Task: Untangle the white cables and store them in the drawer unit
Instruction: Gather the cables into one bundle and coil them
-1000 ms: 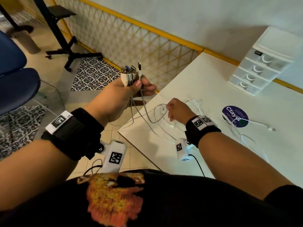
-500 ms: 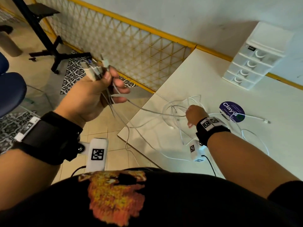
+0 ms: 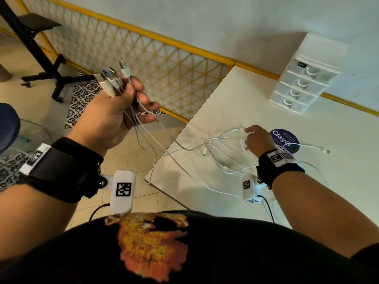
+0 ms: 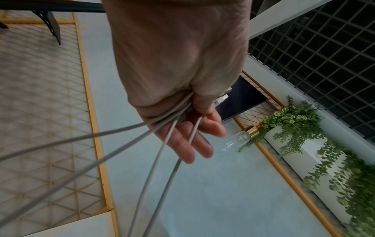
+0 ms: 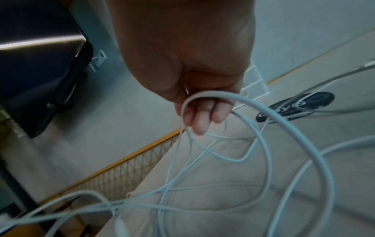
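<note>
Several white cables lie tangled on the white table. My left hand is raised off the table's left corner and grips their USB plugs in a bundle. The cords run from that fist down to the tangle. My right hand rests over the tangle, its curled fingers hooked round a cable loop. The white drawer unit, all drawers closed, stands at the far right by the wall.
A round purple sticker lies just right of my right hand, with one cable end beyond it. The table corner is close to my body. A yellow lattice rail, a black stand and a blue chair are to the left.
My left hand has pulled the plug bundle leftward away from the table, drawing the cords out. My right hand has moved right across the tangle toward the purple sticker.
</note>
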{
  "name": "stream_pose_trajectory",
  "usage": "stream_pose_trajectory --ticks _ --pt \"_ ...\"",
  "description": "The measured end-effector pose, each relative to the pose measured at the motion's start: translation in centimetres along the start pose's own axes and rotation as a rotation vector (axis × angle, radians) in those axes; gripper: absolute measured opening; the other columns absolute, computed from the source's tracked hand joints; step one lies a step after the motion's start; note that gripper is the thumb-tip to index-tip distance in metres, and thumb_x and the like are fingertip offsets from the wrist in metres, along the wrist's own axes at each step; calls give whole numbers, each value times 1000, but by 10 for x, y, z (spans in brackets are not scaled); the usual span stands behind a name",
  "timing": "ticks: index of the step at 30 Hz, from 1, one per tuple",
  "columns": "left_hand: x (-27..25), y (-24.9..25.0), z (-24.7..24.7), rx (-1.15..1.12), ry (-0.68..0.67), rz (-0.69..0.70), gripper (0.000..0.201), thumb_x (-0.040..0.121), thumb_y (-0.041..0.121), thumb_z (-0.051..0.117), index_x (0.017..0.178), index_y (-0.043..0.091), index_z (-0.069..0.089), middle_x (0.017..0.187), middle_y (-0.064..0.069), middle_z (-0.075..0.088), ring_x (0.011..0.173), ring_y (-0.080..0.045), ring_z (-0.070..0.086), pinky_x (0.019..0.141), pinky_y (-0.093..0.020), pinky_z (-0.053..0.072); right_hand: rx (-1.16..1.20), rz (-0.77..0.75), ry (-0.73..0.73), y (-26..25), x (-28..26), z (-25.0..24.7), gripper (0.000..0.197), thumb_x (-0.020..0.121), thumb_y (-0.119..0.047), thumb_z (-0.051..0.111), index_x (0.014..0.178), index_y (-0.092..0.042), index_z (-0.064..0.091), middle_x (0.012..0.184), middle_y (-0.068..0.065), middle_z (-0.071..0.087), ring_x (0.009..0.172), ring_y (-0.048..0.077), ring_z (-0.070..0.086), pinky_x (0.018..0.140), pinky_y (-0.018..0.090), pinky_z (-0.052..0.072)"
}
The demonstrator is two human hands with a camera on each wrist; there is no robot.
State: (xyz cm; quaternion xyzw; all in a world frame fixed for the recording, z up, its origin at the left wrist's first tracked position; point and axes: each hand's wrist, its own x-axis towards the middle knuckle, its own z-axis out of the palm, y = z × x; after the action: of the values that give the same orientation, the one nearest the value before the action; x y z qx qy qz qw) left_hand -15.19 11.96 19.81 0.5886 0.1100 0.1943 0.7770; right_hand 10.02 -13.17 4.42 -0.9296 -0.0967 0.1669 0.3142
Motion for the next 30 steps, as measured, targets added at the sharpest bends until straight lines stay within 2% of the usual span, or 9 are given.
stream_pose_trajectory --ticks 2,8,12,14,17,21,24,27,30 --pt "1 -1 1 -4 -14 -13 16 93 28 41 93 18 53 69 8 64 83 -16 72 68 -31 61 -185 -115 86 -7 -7 9 35 89 -5 44 116 -17 63 123 12 59 111 33 56 92 31 43" --pt "2 -4 -2 -1 17 -18 18 94 29 41 89 22 57 69 8 64 84 -17 72 71 -33 61 -509 -427 246 -29 -32 52 29 78 -13 64 105 -24 69 118 9 52 111 34 48 92 44 34" --pt "2 -3 -5 -16 31 6 22 93 29 42 85 25 62 69 8 63 84 -17 72 70 -33 61 -594 -596 132 -35 -36 73 49 68 -27 78 115 -24 65 149 13 36 137 40 29 108 57 20" --pt "1 0 -6 -21 33 22 24 92 30 43 82 28 65 69 8 63 84 -16 72 70 -33 61 -669 -620 -33 -42 -34 80 64 74 -39 75 133 -28 52 152 6 34 140 33 24 111 52 15" --pt "1 4 -10 -17 30 38 26 92 31 44 81 29 67 70 9 62 85 -15 72 70 -32 61 -614 -550 -177 -53 -29 89 51 86 -39 63 134 -28 48 128 0 59 123 26 46 101 43 29" --pt "3 7 -18 -9 46 49 24 93 30 43 83 28 65 70 9 62 85 -16 72 68 -31 61 -221 -423 -230 -56 -23 88 7 87 -23 62 93 -21 60 97 2 69 99 27 61 92 42 43" --pt "5 5 -23 7 61 44 23 93 29 42 85 26 63 70 8 63 85 -16 72 67 -31 61 -43 -385 -283 -56 -17 82 9 86 -16 64 84 -19 55 84 5 67 88 29 62 85 42 49" --pt "7 2 -25 13 64 41 25 93 29 42 83 27 65 70 8 63 85 -17 72 67 -31 61 -13 -386 -321 -54 -11 77 20 84 -20 66 78 -26 48 75 -5 66 83 24 63 83 38 50" --pt "11 2 -26 21 64 40 26 93 29 43 83 28 66 71 8 63 86 -17 72 67 -32 61 -200 -485 -308 -54 -7 67 16 87 -12 58 78 -23 50 68 -13 62 82 22 62 76 34 48"
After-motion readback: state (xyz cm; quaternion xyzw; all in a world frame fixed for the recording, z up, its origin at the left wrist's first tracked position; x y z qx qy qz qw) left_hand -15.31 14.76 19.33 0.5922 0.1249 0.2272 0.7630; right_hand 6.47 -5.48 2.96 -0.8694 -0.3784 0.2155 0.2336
